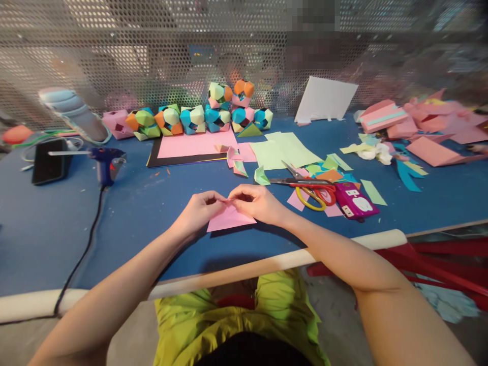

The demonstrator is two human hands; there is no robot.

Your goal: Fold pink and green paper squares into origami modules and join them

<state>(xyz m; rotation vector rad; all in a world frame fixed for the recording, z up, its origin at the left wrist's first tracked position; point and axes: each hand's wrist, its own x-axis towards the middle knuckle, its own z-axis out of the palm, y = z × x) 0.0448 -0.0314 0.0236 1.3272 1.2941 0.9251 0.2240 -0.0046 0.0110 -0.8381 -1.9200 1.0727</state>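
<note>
A piece of pink paper (231,217) is pinched at its far edge between the fingertips of both my hands, just above the blue table. My left hand (201,207) grips it from the left, thumb and fingers together. From the right, my right hand (256,203) does the same, its fingertips almost meeting the left ones. Part of the far edge is hidden behind the fingers. Just beyond my right hand lie a small folded green paper piece (261,176) and scissors (312,195) with red and yellow handles.
Colourful paper balls (192,120) line the back by a perforated metal screen. A glue gun (107,163) with a trailing cord, a phone (49,161) and a bottle (74,114) stand left. Rightward are a purple pouch (354,202), green sheets (284,150) and heaped pink pieces (430,119).
</note>
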